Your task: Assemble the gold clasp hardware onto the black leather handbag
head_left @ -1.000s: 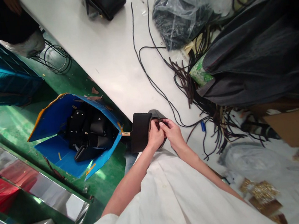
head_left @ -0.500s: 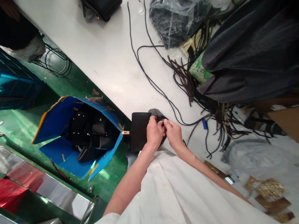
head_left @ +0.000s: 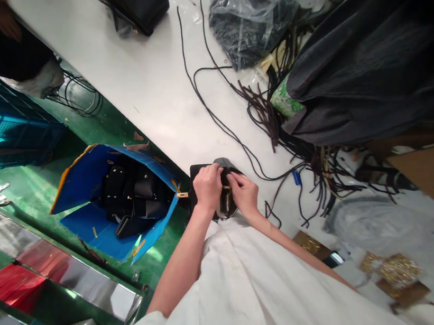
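Observation:
A small black handbag (head_left: pixel 223 162) with gold-coloured metal parts is in front of me at the table's edge, close against my shirt. My left hand (head_left: pixel 208 186) is closed on the bag's left part, fingers curled over its dark flap. On the other side, my right hand (head_left: pixel 245 192) pinches the bag near its upper middle. Between the two hands shows a gap with a gold-coloured edge. The fingertips partly hide what they grip. A strap end with a gold clasp (head_left: pixel 182 195) sticks out to the left of the bag.
Left of the table stands a blue box (head_left: pixel 85 228) of black bags. Black cords (head_left: pixel 233 133) run across the white table (head_left: pixel 143 87) to a tangled bundle. Another black bag (head_left: pixel 144 4) is at the back. At the upper left a person's hand (head_left: pixel 4 20) shows.
My hands were together over the bag; now they are apart, the left shifted left onto the flap. A gap with a gold-coloured edge now shows between them. The view has shifted slightly.

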A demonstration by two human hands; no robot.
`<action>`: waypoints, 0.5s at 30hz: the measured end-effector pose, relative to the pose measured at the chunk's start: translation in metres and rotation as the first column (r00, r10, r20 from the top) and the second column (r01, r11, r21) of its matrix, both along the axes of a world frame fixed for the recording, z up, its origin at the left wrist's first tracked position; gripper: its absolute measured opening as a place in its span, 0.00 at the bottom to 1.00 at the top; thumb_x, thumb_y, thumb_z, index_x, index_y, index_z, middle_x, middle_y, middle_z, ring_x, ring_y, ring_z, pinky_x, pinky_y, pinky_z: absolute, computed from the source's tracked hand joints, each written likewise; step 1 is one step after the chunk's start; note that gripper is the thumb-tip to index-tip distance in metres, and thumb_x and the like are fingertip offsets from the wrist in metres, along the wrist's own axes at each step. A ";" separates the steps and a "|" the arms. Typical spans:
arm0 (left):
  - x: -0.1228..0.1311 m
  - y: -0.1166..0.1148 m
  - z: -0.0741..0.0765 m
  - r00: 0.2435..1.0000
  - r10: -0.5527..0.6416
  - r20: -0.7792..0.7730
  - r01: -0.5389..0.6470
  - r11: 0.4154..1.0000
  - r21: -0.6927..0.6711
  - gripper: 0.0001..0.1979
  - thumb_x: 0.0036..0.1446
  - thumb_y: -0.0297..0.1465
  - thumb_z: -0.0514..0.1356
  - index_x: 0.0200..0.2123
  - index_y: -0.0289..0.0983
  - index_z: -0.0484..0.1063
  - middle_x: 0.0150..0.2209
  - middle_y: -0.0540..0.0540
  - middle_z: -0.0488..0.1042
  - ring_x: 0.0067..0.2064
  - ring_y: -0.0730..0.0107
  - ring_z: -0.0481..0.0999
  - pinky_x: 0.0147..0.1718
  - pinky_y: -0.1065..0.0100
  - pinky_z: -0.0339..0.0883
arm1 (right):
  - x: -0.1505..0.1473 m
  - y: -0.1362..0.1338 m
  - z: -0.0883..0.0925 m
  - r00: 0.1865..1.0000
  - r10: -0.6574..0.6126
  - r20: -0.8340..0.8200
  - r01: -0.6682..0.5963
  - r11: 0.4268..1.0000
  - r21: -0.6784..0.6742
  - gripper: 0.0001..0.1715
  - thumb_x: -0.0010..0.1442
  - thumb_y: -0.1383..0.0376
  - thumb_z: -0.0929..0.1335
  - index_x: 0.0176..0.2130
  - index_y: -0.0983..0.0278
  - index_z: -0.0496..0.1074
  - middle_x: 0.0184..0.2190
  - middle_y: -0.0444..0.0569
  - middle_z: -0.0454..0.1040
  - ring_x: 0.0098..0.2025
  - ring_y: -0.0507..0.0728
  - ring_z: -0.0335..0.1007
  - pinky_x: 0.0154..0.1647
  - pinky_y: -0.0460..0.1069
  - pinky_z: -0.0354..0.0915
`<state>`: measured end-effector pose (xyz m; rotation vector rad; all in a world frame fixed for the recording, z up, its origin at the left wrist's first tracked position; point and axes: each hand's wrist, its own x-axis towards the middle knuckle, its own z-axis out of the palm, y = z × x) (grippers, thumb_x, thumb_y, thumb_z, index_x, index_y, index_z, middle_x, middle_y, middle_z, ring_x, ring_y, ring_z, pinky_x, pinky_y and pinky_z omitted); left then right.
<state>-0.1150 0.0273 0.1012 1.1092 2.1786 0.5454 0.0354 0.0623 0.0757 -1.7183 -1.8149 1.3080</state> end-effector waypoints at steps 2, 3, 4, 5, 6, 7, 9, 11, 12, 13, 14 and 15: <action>-0.019 0.003 0.007 0.993 -0.052 -0.102 0.057 0.998 0.039 0.19 0.81 0.37 0.54 0.68 0.42 0.74 0.66 0.36 0.77 0.67 0.48 0.73 0.68 0.50 0.67 | -0.003 -0.001 -0.002 1.000 -0.011 0.008 0.011 1.000 0.007 0.27 0.77 0.47 0.68 0.55 0.62 0.87 0.52 0.56 0.87 0.51 0.65 0.84 0.58 0.58 0.78; -0.029 0.006 0.009 0.984 -0.105 -0.142 0.112 0.993 0.045 0.21 0.80 0.36 0.56 0.71 0.43 0.72 0.71 0.36 0.72 0.73 0.46 0.68 0.71 0.47 0.63 | -0.004 -0.001 -0.003 1.000 -0.015 0.010 0.015 1.000 0.008 0.28 0.77 0.47 0.67 0.55 0.62 0.87 0.52 0.56 0.87 0.51 0.65 0.84 0.59 0.59 0.77; -0.039 0.009 0.010 0.971 -0.171 -0.168 0.180 0.983 0.038 0.24 0.78 0.36 0.59 0.74 0.45 0.69 0.75 0.37 0.66 0.77 0.44 0.61 0.74 0.42 0.59 | -0.005 -0.002 -0.004 1.000 -0.022 0.014 0.021 1.000 0.011 0.28 0.77 0.47 0.67 0.56 0.62 0.86 0.53 0.57 0.87 0.52 0.66 0.84 0.61 0.59 0.77; -0.047 0.013 0.009 0.954 -0.241 -0.179 0.249 0.968 0.019 0.26 0.77 0.37 0.61 0.75 0.47 0.68 0.78 0.37 0.63 0.80 0.42 0.56 0.75 0.38 0.54 | -0.006 -0.003 -0.005 0.999 -0.029 0.021 0.028 0.999 0.018 0.28 0.77 0.47 0.67 0.57 0.62 0.86 0.54 0.57 0.86 0.54 0.66 0.83 0.62 0.59 0.76; -0.054 0.015 0.007 0.936 -0.304 -0.177 0.307 0.952 -0.009 0.27 0.76 0.38 0.62 0.75 0.48 0.68 0.78 0.38 0.63 0.81 0.41 0.54 0.76 0.34 0.49 | -0.008 -0.004 -0.006 0.999 -0.034 0.030 0.033 0.999 0.026 0.28 0.77 0.46 0.67 0.57 0.62 0.86 0.55 0.56 0.86 0.56 0.66 0.82 0.64 0.60 0.75; -0.060 0.018 0.004 0.922 -0.353 -0.162 0.351 0.936 -0.041 0.26 0.76 0.40 0.63 0.74 0.50 0.70 0.76 0.38 0.66 0.80 0.40 0.56 0.76 0.31 0.47 | -0.009 -0.005 -0.007 0.998 -0.039 0.041 0.038 0.999 0.036 0.29 0.77 0.46 0.67 0.58 0.62 0.85 0.55 0.56 0.86 0.57 0.67 0.82 0.66 0.61 0.74; -0.067 0.020 -0.005 0.908 -0.409 -0.095 0.400 0.911 -0.097 0.23 0.78 0.43 0.61 0.71 0.52 0.73 0.67 0.39 0.75 0.73 0.42 0.68 0.74 0.34 0.54 | -0.012 -0.005 -0.008 0.996 -0.043 0.072 0.038 0.997 0.060 0.30 0.77 0.45 0.66 0.58 0.62 0.85 0.55 0.57 0.86 0.58 0.68 0.81 0.67 0.62 0.73; -0.068 0.020 -0.012 0.907 -0.420 -0.012 0.416 0.902 -0.120 0.21 0.79 0.44 0.58 0.70 0.52 0.75 0.59 0.41 0.79 0.62 0.49 0.78 0.67 0.47 0.67 | -0.014 -0.003 -0.008 0.992 -0.026 0.124 0.016 0.997 0.080 0.30 0.78 0.46 0.65 0.58 0.63 0.85 0.54 0.58 0.86 0.57 0.69 0.80 0.66 0.63 0.72; -0.066 0.019 -0.014 0.907 -0.420 0.020 0.419 0.900 -0.117 0.21 0.80 0.44 0.57 0.70 0.52 0.76 0.57 0.42 0.80 0.58 0.52 0.80 0.62 0.54 0.71 | -0.015 -0.002 -0.008 0.987 -0.010 0.158 -0.004 0.996 0.089 0.31 0.79 0.46 0.65 0.58 0.63 0.86 0.53 0.60 0.86 0.57 0.69 0.79 0.65 0.63 0.72; -0.064 0.018 -0.015 0.907 -0.419 0.041 0.420 0.901 -0.108 0.21 0.80 0.43 0.56 0.70 0.52 0.76 0.54 0.42 0.80 0.55 0.54 0.81 0.57 0.59 0.73 | -0.016 0.001 -0.008 0.981 0.009 0.194 -0.028 0.995 0.099 0.31 0.79 0.47 0.64 0.58 0.63 0.86 0.52 0.61 0.86 0.57 0.70 0.78 0.64 0.63 0.72; -0.061 0.018 -0.015 0.907 -0.417 0.050 0.420 0.902 -0.098 0.21 0.81 0.43 0.56 0.70 0.52 0.76 0.53 0.43 0.80 0.54 0.56 0.81 0.53 0.62 0.73 | -0.016 0.003 -0.007 0.973 0.026 0.228 -0.053 0.992 0.112 0.31 0.79 0.48 0.63 0.58 0.64 0.86 0.51 0.61 0.86 0.56 0.70 0.78 0.63 0.63 0.72; -0.058 0.018 -0.014 0.907 -0.418 0.051 0.421 0.903 -0.089 0.21 0.81 0.43 0.56 0.70 0.52 0.76 0.51 0.44 0.80 0.53 0.56 0.81 0.51 0.63 0.72 | -0.016 0.006 -0.007 0.966 0.036 0.257 -0.071 0.989 0.128 0.31 0.80 0.48 0.63 0.57 0.64 0.86 0.50 0.61 0.86 0.56 0.69 0.78 0.62 0.62 0.72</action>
